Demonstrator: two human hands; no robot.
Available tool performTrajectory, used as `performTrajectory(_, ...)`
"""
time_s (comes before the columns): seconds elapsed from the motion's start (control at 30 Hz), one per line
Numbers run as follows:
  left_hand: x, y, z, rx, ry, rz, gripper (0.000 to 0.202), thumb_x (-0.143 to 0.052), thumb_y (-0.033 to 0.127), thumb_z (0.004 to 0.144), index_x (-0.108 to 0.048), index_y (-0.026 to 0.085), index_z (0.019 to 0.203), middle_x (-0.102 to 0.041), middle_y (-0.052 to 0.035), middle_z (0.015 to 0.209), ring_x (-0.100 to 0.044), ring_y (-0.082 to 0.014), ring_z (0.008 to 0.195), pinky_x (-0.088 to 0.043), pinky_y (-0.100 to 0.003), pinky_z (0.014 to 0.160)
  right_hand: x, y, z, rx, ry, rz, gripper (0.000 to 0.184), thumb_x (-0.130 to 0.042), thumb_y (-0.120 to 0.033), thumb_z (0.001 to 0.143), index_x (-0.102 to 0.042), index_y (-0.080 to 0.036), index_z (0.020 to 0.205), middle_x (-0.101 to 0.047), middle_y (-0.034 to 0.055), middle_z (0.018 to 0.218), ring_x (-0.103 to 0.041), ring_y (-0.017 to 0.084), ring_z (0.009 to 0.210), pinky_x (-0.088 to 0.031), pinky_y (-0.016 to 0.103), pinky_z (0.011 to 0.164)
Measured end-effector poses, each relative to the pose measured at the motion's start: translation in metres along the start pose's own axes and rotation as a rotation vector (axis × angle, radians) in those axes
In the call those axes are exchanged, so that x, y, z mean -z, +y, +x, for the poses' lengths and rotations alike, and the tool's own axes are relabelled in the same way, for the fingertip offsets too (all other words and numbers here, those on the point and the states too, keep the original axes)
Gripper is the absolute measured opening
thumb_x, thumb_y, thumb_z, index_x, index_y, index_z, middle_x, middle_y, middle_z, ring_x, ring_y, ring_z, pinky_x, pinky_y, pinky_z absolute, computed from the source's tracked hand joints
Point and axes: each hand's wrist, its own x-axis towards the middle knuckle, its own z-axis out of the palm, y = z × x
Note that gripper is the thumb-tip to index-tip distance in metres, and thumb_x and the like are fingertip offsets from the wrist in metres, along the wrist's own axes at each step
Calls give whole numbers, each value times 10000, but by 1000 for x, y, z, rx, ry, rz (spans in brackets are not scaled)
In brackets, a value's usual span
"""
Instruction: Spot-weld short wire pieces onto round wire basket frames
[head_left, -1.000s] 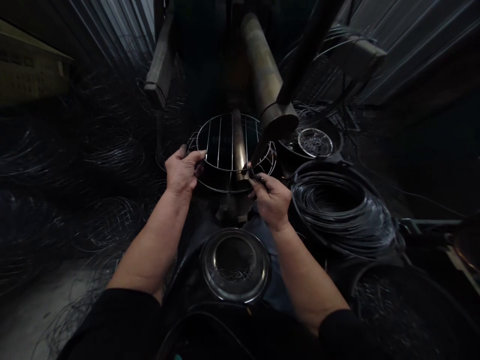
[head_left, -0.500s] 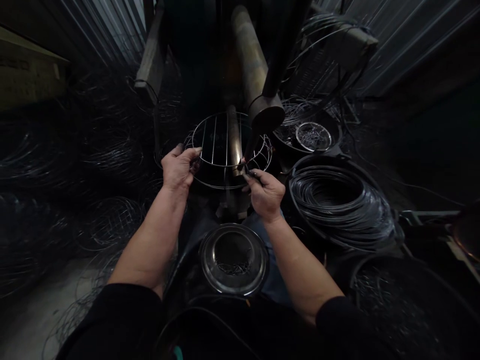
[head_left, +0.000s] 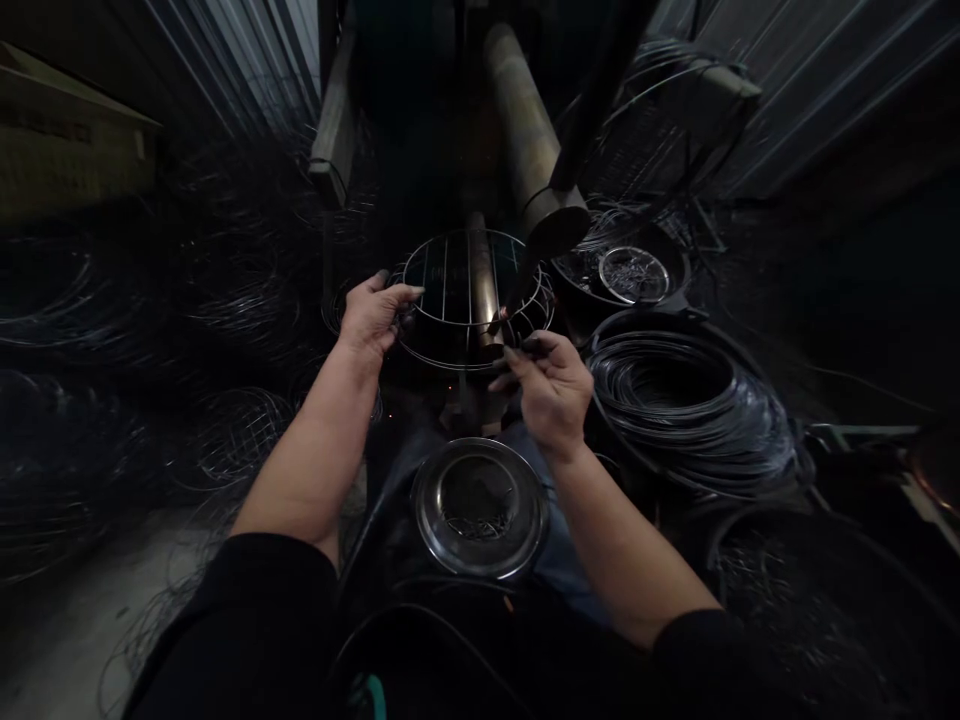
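A round wire cage (head_left: 450,290) of rings and straight ribs sits on a metal post in front of me, under the tip of a dark tapered arm (head_left: 551,225). My left hand (head_left: 371,318) grips the cage's left rim, fingers curled over the wire. Just off the cage's near right edge is my right hand (head_left: 551,385), its fingers bent and pinched close together; whether a short wire is in them I cannot make out. A shiny metal bowl (head_left: 480,507) with small wire pieces rests on my lap below both hands.
A big coil of black wire (head_left: 686,405) lies at the right, a second bowl of wire pieces (head_left: 634,275) behind it. Finished wire cages (head_left: 240,435) are heaped on the left. A thick metal cylinder (head_left: 521,120) slants down from above. Corrugated walls close both sides.
My right hand has drawn back from the cage's front wire toward me and lowered a little. The left hand keeps its grip on the rim. The view shifted slightly.
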Motion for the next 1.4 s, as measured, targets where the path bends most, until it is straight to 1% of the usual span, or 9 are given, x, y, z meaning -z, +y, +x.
performTrajectory(0.07,1,0,-4,9,6,-17,822,-742,56,561,-469,106,1335,-627,-27,768,-583,-132,628,-435,-244,522,-11,3,7,50,57,-13,209,-720,-348,722,-653,-203,856,-657,-34,686,-625,121,507,-498,238,466)
performTrajectory(0.13,0,-1,-8,5,9,-39,770,-717,44,583,-488,103,1315,-610,-6,720,-555,-108,579,-424,-234,513,-16,5,13,33,26,-124,179,-700,-345,727,-698,-197,826,-673,-16,707,-629,129,528,-491,247,481)
performTrajectory(0.27,-1,-1,-15,-21,38,-77,662,-697,29,578,-557,82,1222,-579,19,656,-526,-87,536,-399,-218,491,-14,5,19,3,-80,-458,115,-661,-277,743,-737,-191,736,-606,-37,521,-569,123,424,-443,246,464)
performTrajectory(0.37,0,-3,-18,-53,71,-119,664,-713,34,545,-574,64,1193,-595,9,679,-552,-99,564,-410,-221,497,-12,6,20,19,-33,-555,125,-649,-269,750,-745,-190,745,-612,-29,509,-602,142,441,-455,248,478)
performTrajectory(0.5,3,-10,-23,-119,87,-150,641,-746,71,515,-618,92,1143,-617,5,721,-545,-93,557,-369,-200,458,-11,12,16,-25,38,-412,203,-652,-324,764,-749,-176,862,-659,-14,582,-624,148,459,-482,246,474)
performTrajectory(0.73,-2,-17,-31,-201,65,-154,587,-739,88,525,-655,102,1106,-633,-14,786,-545,-91,571,-356,-195,437,-8,5,12,-71,62,-316,182,-672,-287,736,-732,-139,824,-695,14,671,-609,128,433,-454,219,395)
performTrajectory(1.03,-12,-21,-31,-194,93,-180,678,-754,73,516,-641,130,1182,-656,-40,884,-563,-97,602,-388,-191,444,-5,20,16,-44,168,-177,165,-685,-302,720,-694,-157,797,-670,-14,647,-636,143,469,-482,229,428)
performTrajectory(1.23,-13,-20,-24,-205,82,-175,677,-766,97,513,-650,156,1177,-650,-8,805,-551,-82,573,-375,-165,429,-9,23,20,0,191,-158,143,-667,-302,729,-681,-166,770,-665,-21,671,-619,127,462,-494,239,448)
performTrajectory(1.4,-15,-18,-23,-184,121,-193,717,-758,68,506,-632,145,1208,-659,-27,867,-554,-81,579,-369,-172,421,-11,23,22,-4,196,-144,141,-670,-300,724,-674,-166,770,-659,-25,658,-622,130,467,-488,238,451)
